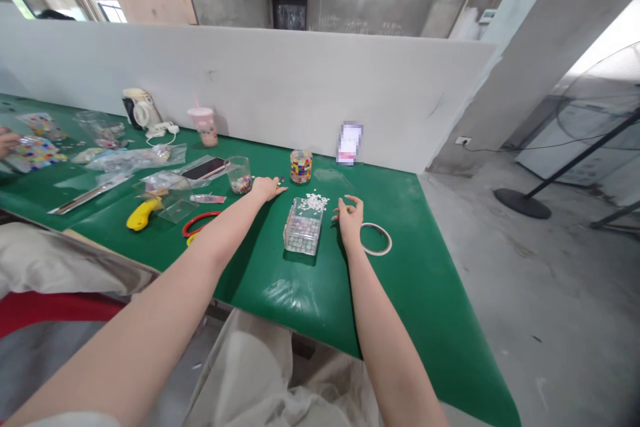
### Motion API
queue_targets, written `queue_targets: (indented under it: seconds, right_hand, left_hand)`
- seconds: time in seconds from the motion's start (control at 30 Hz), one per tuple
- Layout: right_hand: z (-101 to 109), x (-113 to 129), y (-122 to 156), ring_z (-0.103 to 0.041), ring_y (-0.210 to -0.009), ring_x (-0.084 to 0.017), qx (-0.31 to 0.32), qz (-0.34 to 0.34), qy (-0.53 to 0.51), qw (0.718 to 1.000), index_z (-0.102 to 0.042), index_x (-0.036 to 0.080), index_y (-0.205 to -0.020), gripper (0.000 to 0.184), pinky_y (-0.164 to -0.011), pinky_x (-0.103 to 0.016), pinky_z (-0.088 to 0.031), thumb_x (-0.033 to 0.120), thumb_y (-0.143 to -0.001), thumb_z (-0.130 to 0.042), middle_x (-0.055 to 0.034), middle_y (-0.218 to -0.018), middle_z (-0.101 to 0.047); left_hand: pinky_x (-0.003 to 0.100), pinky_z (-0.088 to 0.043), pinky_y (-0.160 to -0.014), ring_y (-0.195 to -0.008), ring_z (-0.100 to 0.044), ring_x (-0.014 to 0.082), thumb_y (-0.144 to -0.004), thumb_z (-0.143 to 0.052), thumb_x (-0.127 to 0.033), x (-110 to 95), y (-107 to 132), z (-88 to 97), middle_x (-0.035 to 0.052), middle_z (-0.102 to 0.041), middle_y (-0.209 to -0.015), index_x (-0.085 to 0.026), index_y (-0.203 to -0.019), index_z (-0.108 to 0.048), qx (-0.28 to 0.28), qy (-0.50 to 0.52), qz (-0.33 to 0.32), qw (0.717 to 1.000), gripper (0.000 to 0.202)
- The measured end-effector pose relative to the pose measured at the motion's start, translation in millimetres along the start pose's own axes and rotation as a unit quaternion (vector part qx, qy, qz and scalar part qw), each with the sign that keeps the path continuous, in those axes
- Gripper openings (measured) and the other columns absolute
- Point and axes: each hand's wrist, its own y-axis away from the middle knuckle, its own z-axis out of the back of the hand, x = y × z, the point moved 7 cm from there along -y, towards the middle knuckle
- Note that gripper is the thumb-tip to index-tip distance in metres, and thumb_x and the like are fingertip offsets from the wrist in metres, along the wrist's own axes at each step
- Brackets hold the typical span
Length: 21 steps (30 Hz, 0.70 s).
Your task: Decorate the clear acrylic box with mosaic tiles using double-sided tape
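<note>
On the green table, my left hand (268, 188) reaches forward with fingers stretched out, close to a few tiny tiles (282, 179). I cannot make out anything held in it. My right hand (351, 212) hovers or rests to the right of a pile of small white pieces (315, 201), its fingers curved and apart. Between my hands is a clear rectangular box (303, 235) with pale mosaic tiles on its sides. Behind it stands a round jar (301, 167) covered in multicoloured tiles. A clear cup (240, 177) of mixed tiles is just left of my left hand.
A white tape ring (377, 239) lies right of my right wrist. Left are red-handled scissors (199, 221), a yellow tool (144, 213), a phone (205, 169), plastic bags (140, 159) and a pink cup (203, 127). Another person's hand (7, 141) is at far left. A blurred screen (349, 144) leans against the partition.
</note>
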Motion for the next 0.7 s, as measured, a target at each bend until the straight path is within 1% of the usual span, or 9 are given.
queue_targets:
  seconds: [0.13,0.27,0.43,0.57,0.7]
  right_hand:
    - [1,-4,-3,-0.066,-0.079,-0.015,-0.006,-0.014,0.002,1.000,-0.057,0.015,-0.118,0.029,-0.068,-0.032,-0.057,0.030,-0.094,-0.059,-0.0052,-0.103,-0.065]
    - [1,-7,-4,-0.066,-0.082,-0.016,-0.009,-0.026,0.008,1.000,-0.057,0.015,-0.119,0.029,-0.070,-0.033,-0.058,0.030,-0.094,-0.059,-0.0059,-0.106,-0.065]
    - [3,-3,-4,-0.066,-0.081,-0.016,-0.010,-0.023,0.018,1.000,-0.058,0.015,-0.118,0.028,-0.069,-0.032,-0.058,0.030,-0.094,-0.059,-0.0057,-0.105,-0.065]
    - [7,4,-3,-0.065,-0.074,-0.013,-0.019,-0.008,0.029,0.999,-0.059,0.015,-0.115,0.026,-0.064,-0.029,-0.057,0.030,-0.095,-0.058,-0.0042,-0.099,-0.066]
    - [6,14,0,-0.061,-0.061,-0.009,-0.022,0.016,0.061,0.998,-0.059,0.014,-0.111,0.023,-0.055,-0.024,-0.053,0.031,-0.096,-0.056,-0.0007,-0.086,-0.065]
  left_hand:
    - [0.045,-0.054,-0.087,-0.105,-0.062,0.0241,-0.094,-0.058,-0.034,-4,-2,-7.8,0.0107,-0.060,-0.123,-0.015,-0.123,-0.057,-0.008,0.018,-0.004,1.000,0.035]
    - [0.045,-0.054,-0.087,-0.105,-0.062,0.0237,-0.094,-0.059,-0.033,-4,-4,-11.6,0.0104,-0.061,-0.122,-0.015,-0.123,-0.057,-0.018,0.048,-0.009,0.999,0.034]
    - [0.045,-0.054,-0.087,-0.104,-0.062,0.0239,-0.094,-0.059,-0.033,4,1,-12.0,0.0107,-0.061,-0.122,-0.015,-0.123,-0.057,-0.055,0.112,0.020,0.992,0.034]
    - [0.045,-0.054,-0.087,-0.105,-0.062,0.0244,-0.094,-0.058,-0.033,16,11,-7.1,0.0110,-0.061,-0.122,-0.015,-0.123,-0.057,-0.102,0.186,0.066,0.975,0.034]
    - [0.046,-0.054,-0.088,-0.107,-0.061,0.0252,-0.094,-0.058,-0.034,24,17,4.8,0.0114,-0.060,-0.124,-0.015,-0.124,-0.056,-0.137,0.280,0.100,0.945,0.035]
